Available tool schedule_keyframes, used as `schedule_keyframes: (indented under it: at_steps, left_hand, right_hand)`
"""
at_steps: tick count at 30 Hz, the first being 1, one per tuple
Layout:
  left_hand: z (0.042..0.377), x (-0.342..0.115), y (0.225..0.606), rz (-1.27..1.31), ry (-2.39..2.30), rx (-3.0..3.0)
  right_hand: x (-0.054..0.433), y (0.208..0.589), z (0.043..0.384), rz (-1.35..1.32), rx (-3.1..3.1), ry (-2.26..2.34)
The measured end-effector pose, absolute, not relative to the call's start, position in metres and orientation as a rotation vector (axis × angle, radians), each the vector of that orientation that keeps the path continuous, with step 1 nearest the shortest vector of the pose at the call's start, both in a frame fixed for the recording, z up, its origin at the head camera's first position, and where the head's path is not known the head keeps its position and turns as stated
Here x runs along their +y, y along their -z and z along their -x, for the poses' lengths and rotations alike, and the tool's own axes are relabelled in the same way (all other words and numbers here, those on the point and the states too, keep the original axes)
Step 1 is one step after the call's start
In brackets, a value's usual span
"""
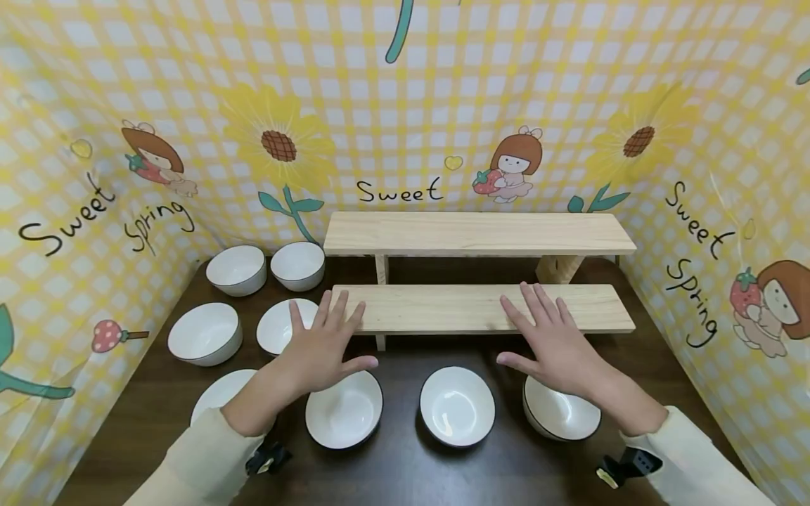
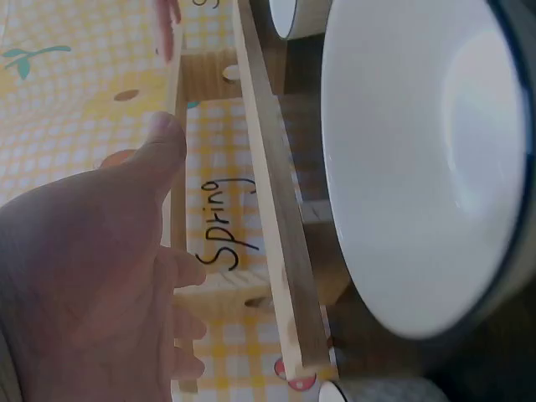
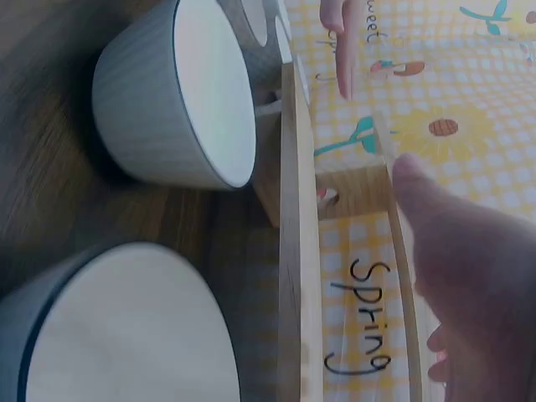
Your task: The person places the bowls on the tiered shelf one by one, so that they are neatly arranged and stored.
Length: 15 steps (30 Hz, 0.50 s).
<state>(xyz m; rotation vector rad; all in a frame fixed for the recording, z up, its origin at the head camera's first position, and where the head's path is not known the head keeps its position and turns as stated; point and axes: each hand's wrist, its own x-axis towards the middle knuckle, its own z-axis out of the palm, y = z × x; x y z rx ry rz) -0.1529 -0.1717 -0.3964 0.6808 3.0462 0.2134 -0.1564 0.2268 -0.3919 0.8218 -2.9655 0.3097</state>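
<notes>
My left hand, fingers spread and nothing held, hovers over a white bowl with a dark rim, partly covering it. My right hand, also spread and holding nothing, is above another white bowl. Between them a third bowl sits on the table. Beyond the fingertips stands a two-tier wooden shelf, with a lower board and an upper board; both boards are bare. In the left wrist view, a large white bowl lies beside the shelf, away from the left thumb.
Several more white bowls stand on the left of the dark table, among them a back-corner bowl and a bowl near the left edge. A yellow checked cloth with printed figures surrounds the back and sides.
</notes>
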Motion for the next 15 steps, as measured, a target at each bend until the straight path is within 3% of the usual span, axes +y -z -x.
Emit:
schedule_keyframes:
  at_steps: [15]
  left_hand:
    - [0.133, -0.248, 0.378, -0.678, -0.441, 2.932]
  right_hand:
    - [0.292, 0.368, 0.165, -0.769, -2.814, -0.478]
